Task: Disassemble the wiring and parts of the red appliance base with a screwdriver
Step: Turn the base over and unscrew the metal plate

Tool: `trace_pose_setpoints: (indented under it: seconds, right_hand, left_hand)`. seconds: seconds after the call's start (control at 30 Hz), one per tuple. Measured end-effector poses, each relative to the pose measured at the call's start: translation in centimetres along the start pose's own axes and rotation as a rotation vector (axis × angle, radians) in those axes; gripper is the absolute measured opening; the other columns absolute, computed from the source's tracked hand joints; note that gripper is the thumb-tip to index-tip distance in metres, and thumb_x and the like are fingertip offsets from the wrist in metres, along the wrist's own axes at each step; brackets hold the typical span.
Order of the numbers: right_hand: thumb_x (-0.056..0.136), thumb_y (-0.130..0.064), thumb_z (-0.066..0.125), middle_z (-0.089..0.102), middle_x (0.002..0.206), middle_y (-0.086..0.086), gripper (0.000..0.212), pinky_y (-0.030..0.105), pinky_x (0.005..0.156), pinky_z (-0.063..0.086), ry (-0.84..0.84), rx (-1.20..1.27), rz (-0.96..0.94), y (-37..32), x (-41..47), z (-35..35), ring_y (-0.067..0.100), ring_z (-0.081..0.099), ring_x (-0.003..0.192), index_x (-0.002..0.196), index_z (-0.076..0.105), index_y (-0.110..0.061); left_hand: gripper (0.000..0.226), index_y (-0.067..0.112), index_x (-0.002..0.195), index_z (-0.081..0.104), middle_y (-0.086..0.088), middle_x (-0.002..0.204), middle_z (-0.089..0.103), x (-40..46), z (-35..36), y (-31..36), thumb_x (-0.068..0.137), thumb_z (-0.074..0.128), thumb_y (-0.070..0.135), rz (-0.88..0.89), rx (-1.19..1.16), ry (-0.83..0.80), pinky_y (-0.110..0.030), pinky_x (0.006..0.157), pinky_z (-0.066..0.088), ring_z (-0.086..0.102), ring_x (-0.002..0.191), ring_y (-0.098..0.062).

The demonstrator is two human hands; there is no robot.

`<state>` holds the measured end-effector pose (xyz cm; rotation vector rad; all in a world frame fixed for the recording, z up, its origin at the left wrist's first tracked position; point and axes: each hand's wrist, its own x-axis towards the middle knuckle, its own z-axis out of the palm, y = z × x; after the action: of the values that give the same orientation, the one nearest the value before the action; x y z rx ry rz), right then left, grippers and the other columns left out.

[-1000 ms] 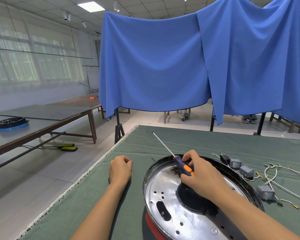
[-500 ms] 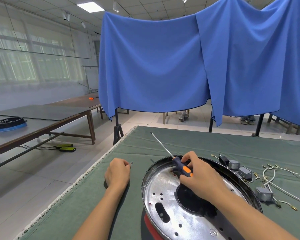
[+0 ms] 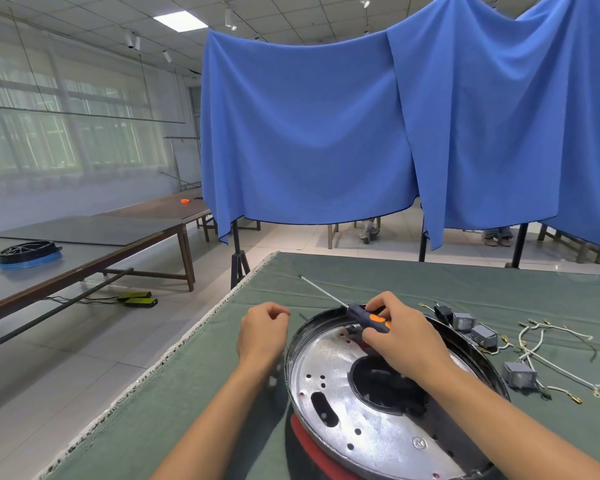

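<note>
Two hands of mine are over the green cloth-covered table (image 3: 430, 282). Nearest me sits the red appliance base (image 3: 312, 441), upside down, its silvery underplate (image 3: 329, 368) facing up with a dark round opening at the middle and a black rim around it; only a strip of red shows at the near left edge. My right hand (image 3: 404, 336) lies over the far part of that plate, fingers curled round the dark, orange-marked handle of the screwdriver (image 3: 368, 315). The thin metal shaft runs away to the far left, out past the rim and above the cloth, so the tip points away from the base. My right forearm crosses the plate and hides its right side. My left hand (image 3: 262, 332) rests on the cloth just left of the rim, fingers curled in loosely; I cannot tell whether anything small is held inside them.

To the right of the base, on the cloth, lie small grey blocks (image 3: 518, 374) and loose white wires (image 3: 541, 344) with metal terminals, near each other and partly tangled.

Farther off to the left stand long tables (image 3: 84, 251); one carries a black ring-shaped part (image 3: 28, 251) on a blue rim. Beyond everything hang blue curtains (image 3: 326, 140) on stands.
</note>
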<state>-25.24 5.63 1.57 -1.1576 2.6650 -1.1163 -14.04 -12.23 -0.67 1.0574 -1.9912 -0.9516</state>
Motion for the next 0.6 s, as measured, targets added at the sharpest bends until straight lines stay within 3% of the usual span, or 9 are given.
trace_pose_setpoints:
  seconds: [0.13, 0.2, 0.3, 0.47, 0.6]
  right_hand:
    - [0.084, -0.029, 0.060, 0.064, 0.081, -0.010, 0.013, 0.035, 0.065, 0.053, 0.107, 0.137, 0.017, -0.6, -0.6, -0.6, 0.017, 0.064, 0.069, 0.094, 0.053, -0.034]
    - [0.090, -0.028, 0.057, 0.063, 0.083, -0.002, 0.010, 0.031, 0.050, 0.051, 0.114, 0.361, 0.048, -1.1, -0.9, -1.2, 0.016, 0.065, 0.056, 0.094, 0.053, -0.036]
    - [0.098, -0.013, 0.042, 0.062, 0.089, 0.010, 0.026, 0.025, 0.039, 0.046, 0.066, 0.719, 0.146, -1.7, -1.0, -2.7, 0.017, 0.062, 0.048, 0.093, 0.060, -0.032]
    - [0.098, -0.009, 0.034, 0.064, 0.096, 0.015, 0.037, 0.032, 0.047, 0.056, 0.033, 1.103, 0.219, -1.5, -1.1, -5.7, 0.027, 0.072, 0.064, 0.089, 0.071, -0.014]
    - [0.090, -0.009, 0.028, 0.068, 0.103, 0.023, 0.046, 0.037, 0.060, 0.058, -0.057, 1.231, 0.106, -0.7, -0.6, -7.9, 0.039, 0.071, 0.088, 0.111, 0.068, -0.013]
  left_hand:
    - [0.011, 0.026, 0.081, 0.067, 0.007, 0.080, 0.066, -0.3, 0.4, 3.0, 0.087, 0.059, 0.021, 0.105, 0.035, -0.113, -0.035, 0.080, 0.053, 0.062, 0.081, -0.017]
    - [0.009, 0.021, 0.090, 0.067, 0.004, 0.088, 0.068, -0.4, 0.7, 3.8, 0.087, 0.063, 0.028, 0.136, 0.106, -0.198, -0.035, 0.082, 0.052, 0.063, 0.087, -0.017]
    - [0.017, 0.017, 0.101, 0.065, -0.002, 0.099, 0.068, -1.0, 1.4, 4.6, 0.087, 0.060, 0.026, 0.163, 0.315, -0.307, -0.032, 0.080, 0.049, 0.062, 0.092, -0.021]
    - [0.027, 0.014, 0.109, 0.063, -0.010, 0.108, 0.065, -1.2, 1.9, 4.5, 0.088, 0.048, 0.007, 0.146, 0.519, -0.355, -0.036, 0.083, 0.049, 0.059, 0.100, -0.031]
    - [0.013, 0.008, 0.085, 0.054, -0.011, 0.091, 0.058, -1.2, 1.3, 4.5, 0.086, 0.043, 0.002, 0.111, 0.631, -0.317, -0.035, 0.070, 0.041, 0.053, 0.084, -0.031]
